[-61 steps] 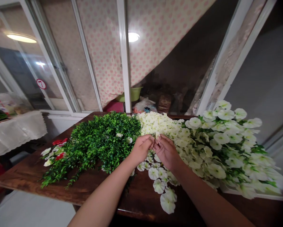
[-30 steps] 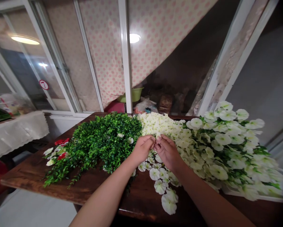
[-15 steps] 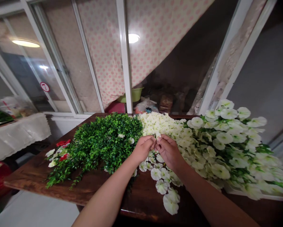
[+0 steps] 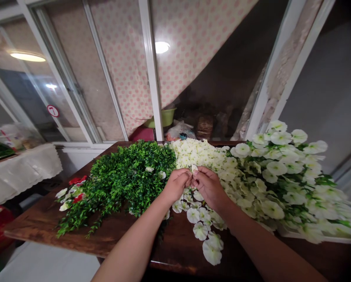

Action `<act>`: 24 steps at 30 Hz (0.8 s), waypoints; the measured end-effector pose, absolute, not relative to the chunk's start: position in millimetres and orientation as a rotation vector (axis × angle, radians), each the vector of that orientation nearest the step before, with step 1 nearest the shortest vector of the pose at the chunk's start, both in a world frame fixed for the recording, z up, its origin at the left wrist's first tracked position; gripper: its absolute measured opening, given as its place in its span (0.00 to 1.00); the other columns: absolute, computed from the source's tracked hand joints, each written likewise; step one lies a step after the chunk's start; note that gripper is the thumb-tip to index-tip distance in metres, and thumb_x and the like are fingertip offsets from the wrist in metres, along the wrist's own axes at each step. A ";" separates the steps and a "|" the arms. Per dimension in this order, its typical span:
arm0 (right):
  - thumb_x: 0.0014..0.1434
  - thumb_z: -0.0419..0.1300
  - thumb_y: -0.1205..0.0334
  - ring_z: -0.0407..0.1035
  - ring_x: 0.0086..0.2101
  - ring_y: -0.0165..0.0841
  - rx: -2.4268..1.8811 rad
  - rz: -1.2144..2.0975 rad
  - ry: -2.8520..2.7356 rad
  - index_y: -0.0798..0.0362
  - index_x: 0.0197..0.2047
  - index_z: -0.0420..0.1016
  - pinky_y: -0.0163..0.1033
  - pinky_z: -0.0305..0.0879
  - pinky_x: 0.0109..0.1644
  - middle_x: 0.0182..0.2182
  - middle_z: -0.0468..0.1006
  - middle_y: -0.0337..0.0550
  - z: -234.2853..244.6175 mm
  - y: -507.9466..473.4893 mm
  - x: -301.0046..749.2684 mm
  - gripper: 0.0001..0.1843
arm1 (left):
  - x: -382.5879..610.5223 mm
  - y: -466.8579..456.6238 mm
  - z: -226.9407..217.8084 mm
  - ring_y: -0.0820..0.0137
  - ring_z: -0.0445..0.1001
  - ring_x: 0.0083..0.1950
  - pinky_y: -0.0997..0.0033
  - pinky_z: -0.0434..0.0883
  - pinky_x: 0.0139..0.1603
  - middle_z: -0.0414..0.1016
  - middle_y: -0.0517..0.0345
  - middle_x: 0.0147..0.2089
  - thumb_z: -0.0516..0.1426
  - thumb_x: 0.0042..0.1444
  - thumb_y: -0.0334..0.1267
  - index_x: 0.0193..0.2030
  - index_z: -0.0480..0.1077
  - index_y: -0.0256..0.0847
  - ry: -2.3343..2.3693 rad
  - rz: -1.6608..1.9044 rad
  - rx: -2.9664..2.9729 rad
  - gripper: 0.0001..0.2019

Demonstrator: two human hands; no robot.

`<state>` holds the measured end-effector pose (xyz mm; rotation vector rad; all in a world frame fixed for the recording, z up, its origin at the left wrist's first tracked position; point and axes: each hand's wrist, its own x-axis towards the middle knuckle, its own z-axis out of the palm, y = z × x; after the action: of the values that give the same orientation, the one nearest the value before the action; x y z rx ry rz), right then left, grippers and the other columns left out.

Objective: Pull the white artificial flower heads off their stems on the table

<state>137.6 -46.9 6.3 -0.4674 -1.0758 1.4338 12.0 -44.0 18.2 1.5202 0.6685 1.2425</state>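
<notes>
Both hands meet fingertip to fingertip above the table, in front of the pile of loose white artificial flower heads (image 4: 200,150). My right hand (image 4: 209,186) is closed in a pinch on a small white artificial flower (image 4: 194,168), whose pale petal sticks up over the fingers. Curled and closed, my left hand (image 4: 178,184) presses its fingertips against the right ones; what it pinches is hidden behind the fingers. Below the hands, several white flower heads (image 4: 200,231) lie on the dark wood.
Green leafy artificial stems (image 4: 134,172) are heaped on the left of the wooden table (image 4: 37,223). Red and white flowers (image 4: 79,197) lie at its left end. White flowers on green stems (image 4: 283,168) fill the right. Windows stand behind; a cloth-covered table (image 4: 25,164) is far left.
The view has shifted slightly. The hands stay together in nearly the same place, and a little more of the white petal shows above the fingers.
</notes>
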 end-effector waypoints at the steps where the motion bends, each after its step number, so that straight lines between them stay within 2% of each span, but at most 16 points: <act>1: 0.52 0.65 0.57 0.58 0.23 0.28 -0.470 1.438 -1.074 0.51 0.23 0.68 0.37 0.58 0.29 0.21 0.64 0.34 6.7 -47.0 137.9 0.12 | 12.1 -44.2 18.6 0.73 0.61 0.23 0.71 0.65 0.30 0.56 0.64 0.17 0.52 0.54 0.41 0.17 0.59 0.40 0.670 1.238 1.518 0.16; 9: 0.52 0.65 0.56 0.58 0.23 0.29 -0.477 1.448 -1.082 0.50 0.23 0.68 0.37 0.58 0.29 0.20 0.64 0.35 5.2 -46.4 138.2 0.12 | 9.6 -42.4 17.4 0.74 0.62 0.23 0.71 0.64 0.31 0.58 0.63 0.18 0.53 0.55 0.43 0.18 0.60 0.39 0.664 1.211 1.543 0.17; 17: 0.48 0.68 0.57 0.53 0.20 0.27 -0.470 1.571 -1.019 0.49 0.26 0.70 0.36 0.54 0.25 0.19 0.62 0.33 8.0 -43.1 146.8 0.10 | 12.0 -44.7 20.0 0.77 0.56 0.21 0.74 0.54 0.24 0.57 0.65 0.18 0.56 0.55 0.50 0.23 0.62 0.37 0.618 1.114 1.455 0.19; 21: 0.48 0.68 0.57 0.55 0.21 0.28 -0.452 1.582 -0.968 0.50 0.22 0.66 0.36 0.54 0.25 0.19 0.61 0.33 7.5 -38.9 146.4 0.14 | 13.2 -41.5 21.7 0.80 0.52 0.18 0.76 0.50 0.21 0.55 0.68 0.17 0.58 0.54 0.50 0.26 0.64 0.36 0.592 1.078 1.340 0.18; 24: 0.47 0.67 0.58 0.57 0.22 0.28 -0.434 1.599 -0.875 0.51 0.20 0.62 0.37 0.57 0.28 0.19 0.59 0.33 8.6 -35.8 146.1 0.17 | 11.4 -36.3 21.2 0.78 0.55 0.16 0.75 0.52 0.20 0.59 0.65 0.16 0.55 0.56 0.52 0.29 0.67 0.35 0.567 1.103 1.275 0.19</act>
<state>146.1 -35.8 8.6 -0.4335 -0.8751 1.5987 11.4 -36.3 21.2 1.2749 0.5665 1.1031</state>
